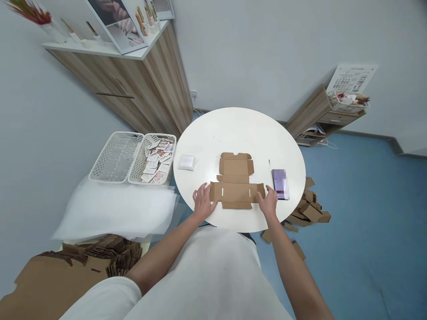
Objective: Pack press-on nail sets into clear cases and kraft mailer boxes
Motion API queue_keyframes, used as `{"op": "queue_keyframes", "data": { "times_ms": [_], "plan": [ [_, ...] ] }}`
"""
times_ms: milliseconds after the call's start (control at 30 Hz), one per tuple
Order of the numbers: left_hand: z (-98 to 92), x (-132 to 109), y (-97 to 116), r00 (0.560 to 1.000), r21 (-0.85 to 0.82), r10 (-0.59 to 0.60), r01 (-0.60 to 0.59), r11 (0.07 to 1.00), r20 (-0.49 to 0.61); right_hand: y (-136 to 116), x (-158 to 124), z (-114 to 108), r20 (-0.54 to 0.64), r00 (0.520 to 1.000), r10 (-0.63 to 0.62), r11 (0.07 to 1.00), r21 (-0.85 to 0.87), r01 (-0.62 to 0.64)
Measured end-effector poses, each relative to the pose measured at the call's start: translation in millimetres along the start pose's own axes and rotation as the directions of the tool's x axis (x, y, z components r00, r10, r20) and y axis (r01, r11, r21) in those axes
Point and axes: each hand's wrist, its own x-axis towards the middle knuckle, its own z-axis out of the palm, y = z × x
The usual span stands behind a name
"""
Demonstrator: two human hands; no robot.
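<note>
An unfolded brown cardboard box (235,192) lies flat on the white round table (200,133), its tabbed lid panel pointing away from me. At its left side flap is my left hand (203,202), fingers spread, the thumb near the flap's lower edge. My right hand (268,201) is at the right side flap, thumb and fingers apart around its end. Both side flaps look slightly raised. A purple booklet or flat box (280,184), partly blurred out, lies just right of my right hand. Up and left of my left hand sits a small white packet (187,162).
Left of the table stand two white baskets, one with clear packets (116,155), the other with printed cards (158,162). White sheets (116,206) and stacked flat cardboard (56,284) lie below them. Folded cardboard pieces (310,209) are on the floor at right. A wooden cabinet (160,84) stands behind.
</note>
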Motion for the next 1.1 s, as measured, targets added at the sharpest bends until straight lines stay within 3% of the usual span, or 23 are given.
{"op": "queue_keyframes", "data": {
  "times_ms": [67, 133, 233, 367, 667, 800, 933, 1100],
  "plan": [
    [1.5, -6, 13, 0.972, 0.056, 0.184, -0.194, 0.979, 0.148, -12, 20, 1, 0.042, 0.999, -0.017, 1.000, 0.000, 0.017],
    [7.2, -7, 26, 0.916, 0.073, 0.276, -0.309, 0.948, 0.290, -23, 40, 4, 0.111, 0.993, -0.029, 0.999, 0.047, 0.024],
    [19.4, -3, 38, 0.852, 0.096, 0.301, -0.374, 0.922, 0.428, -34, 68, 12, 0.202, 0.979, -0.022, 0.990, 0.142, -0.007],
    [31.1, 7, 41, 0.818, 0.139, 0.267, -0.385, 0.913, 0.509, -38, 93, 26, 0.294, 0.956, 0.005, 0.980, 0.187, -0.062],
    [33.6, 9, 32, 0.841, 0.113, 0.199, -0.293, 0.950, 0.503, -31, 98, 45, 0.288, 0.957, -0.048, 0.990, 0.141, 0.008],
    [30.0, 10, 25, 0.874, 0.103, 0.190, -0.262, 0.960, 0.448, -31, 82, 40, 0.277, 0.959, -0.053, 0.987, 0.162, 0.008],
    [22.9, 16, 19, 0.895, 0.171, 0.224, -0.308, 0.936, 0.386, -34, 59, 32, 0.290, 0.955, -0.063, 0.979, 0.203, 0.003],
    [17.5, 21, 15, 0.881, 0.248, 0.266, -0.379, 0.892, 0.391, -41, 31, 21, 0.347, 0.934, -0.081, 0.986, 0.167, 0.023]
  ]
}}
